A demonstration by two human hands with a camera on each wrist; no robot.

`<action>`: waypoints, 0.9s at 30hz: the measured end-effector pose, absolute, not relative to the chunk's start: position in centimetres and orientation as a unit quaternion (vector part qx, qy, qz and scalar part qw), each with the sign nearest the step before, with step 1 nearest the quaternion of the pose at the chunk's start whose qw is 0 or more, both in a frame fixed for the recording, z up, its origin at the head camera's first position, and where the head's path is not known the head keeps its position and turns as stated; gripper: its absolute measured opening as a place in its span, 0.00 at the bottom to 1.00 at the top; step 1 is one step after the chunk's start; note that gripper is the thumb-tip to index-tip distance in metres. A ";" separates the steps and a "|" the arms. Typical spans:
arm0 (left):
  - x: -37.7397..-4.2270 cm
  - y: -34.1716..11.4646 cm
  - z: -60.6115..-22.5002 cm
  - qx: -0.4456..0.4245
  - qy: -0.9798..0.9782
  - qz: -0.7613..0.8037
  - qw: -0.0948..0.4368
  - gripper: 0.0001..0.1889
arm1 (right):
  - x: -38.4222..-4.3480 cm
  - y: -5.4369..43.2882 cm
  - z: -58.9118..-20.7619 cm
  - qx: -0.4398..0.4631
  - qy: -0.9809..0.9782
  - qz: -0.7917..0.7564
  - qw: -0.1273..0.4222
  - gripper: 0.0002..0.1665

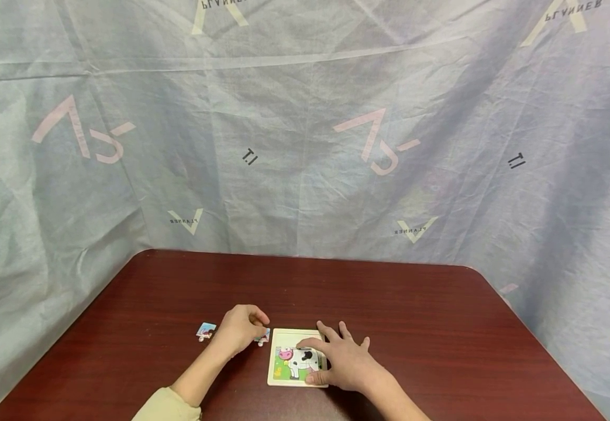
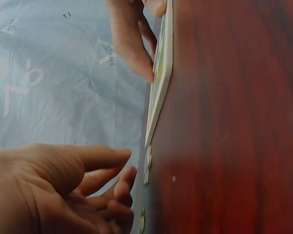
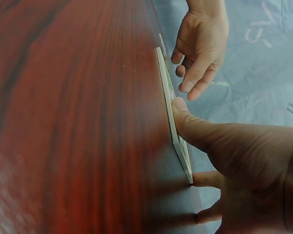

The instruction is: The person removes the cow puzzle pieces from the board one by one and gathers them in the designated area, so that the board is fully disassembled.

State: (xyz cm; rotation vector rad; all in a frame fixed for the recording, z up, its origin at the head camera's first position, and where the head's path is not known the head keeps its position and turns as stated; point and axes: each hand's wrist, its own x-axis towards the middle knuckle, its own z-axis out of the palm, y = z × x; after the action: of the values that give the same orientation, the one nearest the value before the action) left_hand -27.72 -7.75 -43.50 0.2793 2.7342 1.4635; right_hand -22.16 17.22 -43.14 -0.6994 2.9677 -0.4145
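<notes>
A square wooden jigsaw puzzle board (image 1: pixel 283 374) with a cow picture lies flat on the table. My right hand (image 1: pixel 348 361) rests over its right side, thumb (image 3: pixel 183 109) and index finger on the board, the other fingers spread beyond the edge. To the left of the board, my left hand (image 1: pixel 240 331) hovers with loosely bent fingers over a small jigsaw piece (image 1: pixel 262 339). In the left wrist view, that hand's fingertips (image 2: pixel 124 155) are apart from the piece (image 2: pixel 147 165), with nothing between them. A second jigsaw piece (image 1: pixel 206 330) lies farther left.
The dark red wooden table (image 1: pixel 415 316) extends around the board on every side. Behind it hangs a wrinkled grey printed cloth (image 1: pixel 305 146), which also runs along the left and right sides.
</notes>
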 end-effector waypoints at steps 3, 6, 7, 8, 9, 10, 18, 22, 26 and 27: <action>-27.4 -7.2 -43.5 0.120 0.866 0.484 0.037 0.06 | -22.2 17.2 -43.2 -0.226 0.964 -0.136 0.033 0.36; -27.0 -6.9 -43.3 0.143 0.866 0.476 0.054 0.08 | -22.2 17.2 -43.2 -0.225 0.964 -0.136 0.035 0.36; -26.8 -6.8 -43.2 0.147 0.869 0.470 0.057 0.09 | -22.2 17.2 -43.2 -0.224 0.964 -0.136 0.035 0.36; -26.7 -6.7 -43.1 0.150 0.871 0.464 0.060 0.10 | -22.2 17.2 -43.2 -0.225 0.964 -0.136 0.035 0.36; -26.6 -6.6 -43.0 0.152 0.873 0.459 0.065 0.11 | -22.2 17.2 -43.3 -0.224 0.964 -0.137 0.036 0.36; -26.5 -6.6 -42.9 0.152 0.876 0.453 0.070 0.12 | -22.2 17.2 -43.3 -0.224 0.964 -0.137 0.036 0.36; -26.0 -6.0 -42.7 0.165 0.894 0.407 0.084 0.12 | -22.2 17.3 -43.2 -0.224 0.963 -0.143 0.040 0.36; -25.9 -5.9 -42.7 0.173 0.901 0.391 0.073 0.12 | -22.2 17.3 -43.3 -0.224 0.963 -0.142 0.039 0.36; -25.8 -5.7 -42.7 0.179 0.905 0.381 0.064 0.12 | -22.2 17.4 -43.3 -0.225 0.963 -0.142 0.039 0.36; -25.8 -5.7 -42.7 0.180 0.905 0.379 0.063 0.12 | -22.2 17.4 -43.3 -0.225 0.963 -0.142 0.039 0.36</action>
State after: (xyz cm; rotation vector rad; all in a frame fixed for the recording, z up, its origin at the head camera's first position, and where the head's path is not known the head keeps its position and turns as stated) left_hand -25.83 -5.72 -42.71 0.5451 2.7359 1.1456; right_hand -22.23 17.39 -43.32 -0.6901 2.9533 -0.4356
